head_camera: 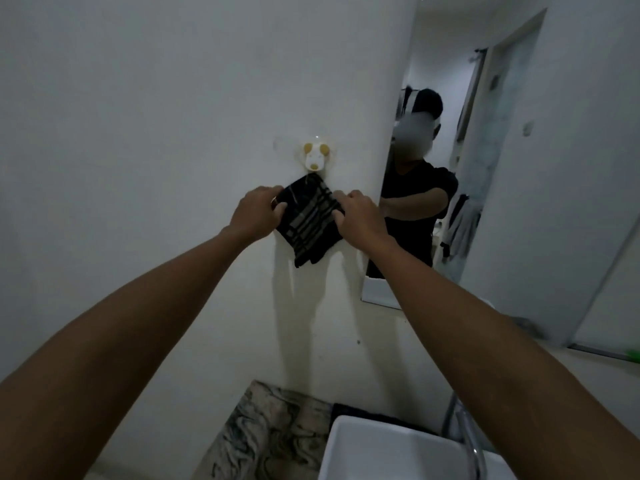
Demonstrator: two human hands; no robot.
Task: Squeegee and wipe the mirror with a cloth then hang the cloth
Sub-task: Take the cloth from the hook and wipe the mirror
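The cloth (309, 221), hung long-axis downward from the dog-shaped hook (314, 159) directly above, is pinched at its sides by left hand (257, 216) and right hand (360, 218).

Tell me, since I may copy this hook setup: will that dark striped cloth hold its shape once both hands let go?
Probably not. The cloth looks soft, its lower corner drooping below the left hand and right hand. It seems light; the small hook likely carries it.
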